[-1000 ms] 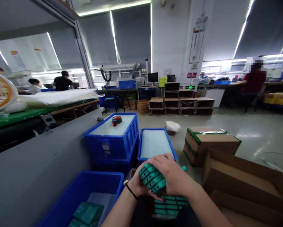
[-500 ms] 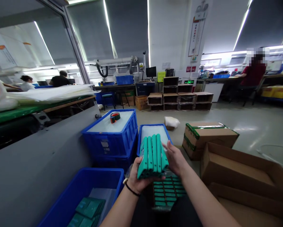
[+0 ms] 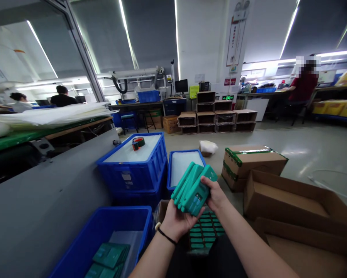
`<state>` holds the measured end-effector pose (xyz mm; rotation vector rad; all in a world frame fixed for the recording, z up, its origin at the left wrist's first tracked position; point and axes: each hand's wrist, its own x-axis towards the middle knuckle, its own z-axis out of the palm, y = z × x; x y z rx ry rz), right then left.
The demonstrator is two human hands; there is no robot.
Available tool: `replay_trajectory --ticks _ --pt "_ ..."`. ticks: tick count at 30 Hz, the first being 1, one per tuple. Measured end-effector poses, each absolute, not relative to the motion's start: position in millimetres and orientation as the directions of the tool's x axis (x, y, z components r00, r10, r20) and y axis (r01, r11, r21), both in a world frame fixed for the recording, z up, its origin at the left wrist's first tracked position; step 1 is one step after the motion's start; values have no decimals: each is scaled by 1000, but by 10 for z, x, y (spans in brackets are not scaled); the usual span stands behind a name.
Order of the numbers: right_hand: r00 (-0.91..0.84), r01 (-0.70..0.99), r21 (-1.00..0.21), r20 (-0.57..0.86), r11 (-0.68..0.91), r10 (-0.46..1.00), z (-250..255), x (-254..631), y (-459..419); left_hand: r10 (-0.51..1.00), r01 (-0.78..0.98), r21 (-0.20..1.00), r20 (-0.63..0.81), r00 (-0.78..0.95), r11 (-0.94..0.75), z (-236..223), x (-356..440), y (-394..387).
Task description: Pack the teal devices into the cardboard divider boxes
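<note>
Two bare hands hold a stack of teal moulded cases (image 3: 192,192) between them. The left hand (image 3: 176,222) cups the stack from below at its near end, and the right hand (image 3: 215,194) pinches its far edge, making a narrow grip closed on the pieces, which sit tilted above the surface. A black wrist cord (image 3: 166,236) circles the left wrist. At 6 o'clock, just below the hands, rows of teal pieces (image 3: 205,231) lie on a dark surface. At 12 o'clock sits a blue tray (image 3: 168,170) lined with white foam; at 11 o'clock, a blue crate (image 3: 127,177) carries a tape roll (image 3: 138,143) on its foam top. At 8 o'clock, a blue bin (image 3: 104,210) holds teal packets (image 3: 111,255). A green-taped carton (image 3: 248,170) stands at 2 o'clock, and an open cardboard box (image 3: 277,200) at 4 o'clock.
</note>
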<state>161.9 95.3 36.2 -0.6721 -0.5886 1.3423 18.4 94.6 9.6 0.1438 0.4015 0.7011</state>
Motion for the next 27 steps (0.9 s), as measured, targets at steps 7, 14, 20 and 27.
replay_trajectory --ticks 7,14,20,27 --pt "295 -194 -880 369 433 882 394 1382 810 742 -691 286 -364 562 664 11 161 997" --pt "98 -221 -855 459 469 883 384 1319 707 731 -671 305 -161 664 676 -52 107 1056" --pt "95 -231 -831 499 507 861 367 1283 664 780 -724 334 -56 624 603 -50 197 1052" --pt "312 -190 -854 414 484 855 316 1236 605 835 -771 330 -130 534 544 112 245 937"
